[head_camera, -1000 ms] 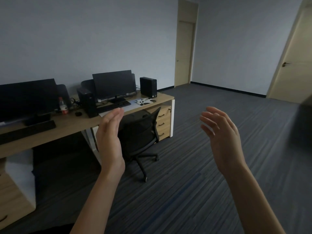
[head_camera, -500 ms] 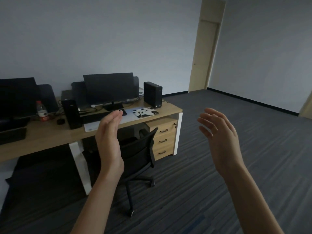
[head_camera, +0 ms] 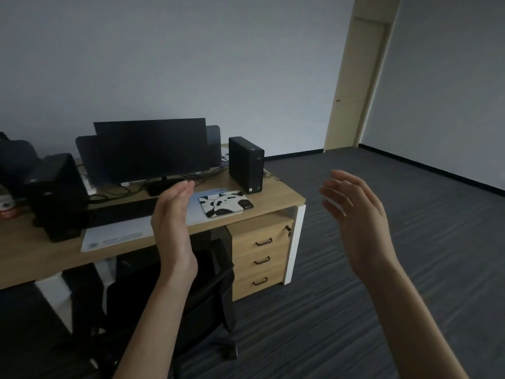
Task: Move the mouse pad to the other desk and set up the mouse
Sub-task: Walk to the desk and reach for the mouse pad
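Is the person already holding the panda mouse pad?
No, the panda mouse pad lies flat on the desk, and both the left hand and right hand are open and empty.

Your way over the bench's (head_camera: pixel 273 207) front edge to the mouse pad (head_camera: pixel 225 205) is open. A black tower (head_camera: pixel 246 164) stands just behind it, a monitor (head_camera: pixel 150 150) and keyboard (head_camera: pixel 123 210) crowd its left, and the chair (head_camera: pixel 207 269) blocks below.

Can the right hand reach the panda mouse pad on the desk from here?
Probably yes, after a step closer. The right hand is open and empty, raised over the floor beside the desk. The mouse pad lies flat near the desk's corner with nothing on it; the black box stands behind it.
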Demonstrator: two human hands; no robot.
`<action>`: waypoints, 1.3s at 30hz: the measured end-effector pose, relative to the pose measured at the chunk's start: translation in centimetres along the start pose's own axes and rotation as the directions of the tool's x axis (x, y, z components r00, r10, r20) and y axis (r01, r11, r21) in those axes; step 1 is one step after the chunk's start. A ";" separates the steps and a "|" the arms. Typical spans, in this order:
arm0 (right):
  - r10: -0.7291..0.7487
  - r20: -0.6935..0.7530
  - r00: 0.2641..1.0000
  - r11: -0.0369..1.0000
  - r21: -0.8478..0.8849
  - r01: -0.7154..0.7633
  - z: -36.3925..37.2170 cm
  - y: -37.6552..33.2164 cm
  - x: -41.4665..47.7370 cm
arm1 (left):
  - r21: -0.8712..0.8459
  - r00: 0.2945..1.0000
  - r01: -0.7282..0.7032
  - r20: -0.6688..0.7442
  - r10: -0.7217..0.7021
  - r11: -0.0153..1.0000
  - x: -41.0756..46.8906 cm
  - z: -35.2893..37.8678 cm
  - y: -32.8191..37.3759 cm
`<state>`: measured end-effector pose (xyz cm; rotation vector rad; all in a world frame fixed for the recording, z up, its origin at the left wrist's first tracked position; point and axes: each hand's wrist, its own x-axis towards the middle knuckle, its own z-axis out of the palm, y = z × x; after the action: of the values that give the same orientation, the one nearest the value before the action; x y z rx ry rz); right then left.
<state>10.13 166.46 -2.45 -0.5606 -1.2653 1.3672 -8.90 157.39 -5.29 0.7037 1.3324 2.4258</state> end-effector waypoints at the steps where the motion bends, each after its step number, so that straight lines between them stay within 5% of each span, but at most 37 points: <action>1: 0.005 0.002 1.000 1.000 -0.002 -0.005 -0.4 0.6 2.5 | 0.008 1.000 0.006 -0.004 -0.006 1.000 1.6 1.5 -1.2; 12: 0.118 0.164 0.979 0.992 0.026 -0.124 -1.8 12.3 27.4 | 0.137 0.982 0.009 -0.189 0.017 0.991 17.5 10.9 -14.8; 23: 0.351 0.389 0.852 0.932 -0.053 -0.359 2.2 26.4 49.7 | 0.181 0.863 0.144 -0.504 -0.034 0.973 32.0 16.6 -27.0; 39: 0.690 0.162 0.705 0.721 -0.231 -0.653 9.7 50.0 59.5 | 0.238 0.739 0.492 -0.623 -0.257 0.837 49.8 9.2 -45.3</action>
<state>-33.30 227.73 -24.56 -1.0779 -1.4362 2.0043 -45.13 211.17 -25.63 -0.2764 1.9889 2.1021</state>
